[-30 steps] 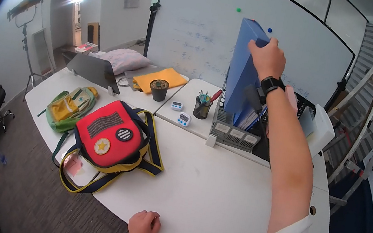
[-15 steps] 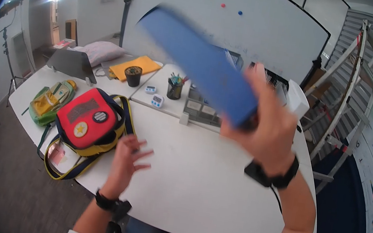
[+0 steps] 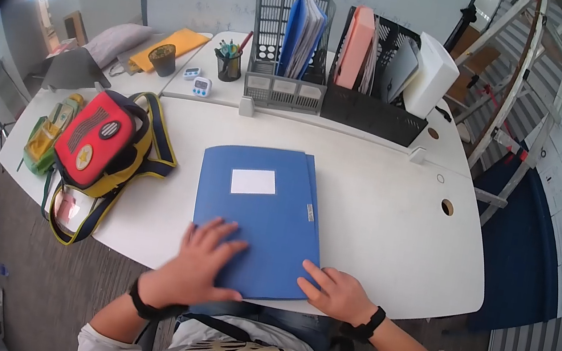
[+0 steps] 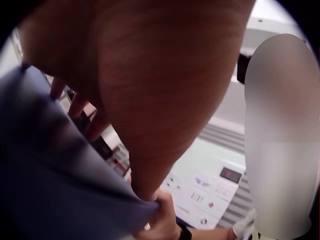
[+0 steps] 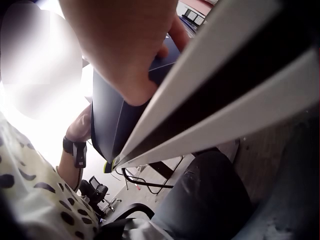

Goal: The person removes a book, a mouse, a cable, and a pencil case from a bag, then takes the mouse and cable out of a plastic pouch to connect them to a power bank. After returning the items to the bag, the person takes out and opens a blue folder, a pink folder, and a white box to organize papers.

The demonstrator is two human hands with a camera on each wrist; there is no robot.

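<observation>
A blue file box point(image 3: 258, 234) with a white label on its cover lies flat on the white table in front of the person. The left hand point(image 3: 197, 265) rests on the lower left of its cover with fingers spread, its thumb at the near edge. At the lower right side, the right hand point(image 3: 339, 295) touches the box's edge with its fingertips. In the right wrist view, the right hand's fingers point(image 5: 175, 42) reach over the dark blue box point(image 5: 115, 112) beside the table edge.
A red backpack point(image 3: 97, 135) and a green bag point(image 3: 48, 135) are at the left. Behind the box stand a grey file rack point(image 3: 283, 95) and a black rack point(image 3: 371, 116) with folders. A pen cup point(image 3: 228, 66), two small timers point(image 3: 202, 86) and a potted plant point(image 3: 162, 61) sit further back.
The right hand has taken the blue file box out of the grey rack and brought it down flat onto the near table. The left hand has come onto its cover.
</observation>
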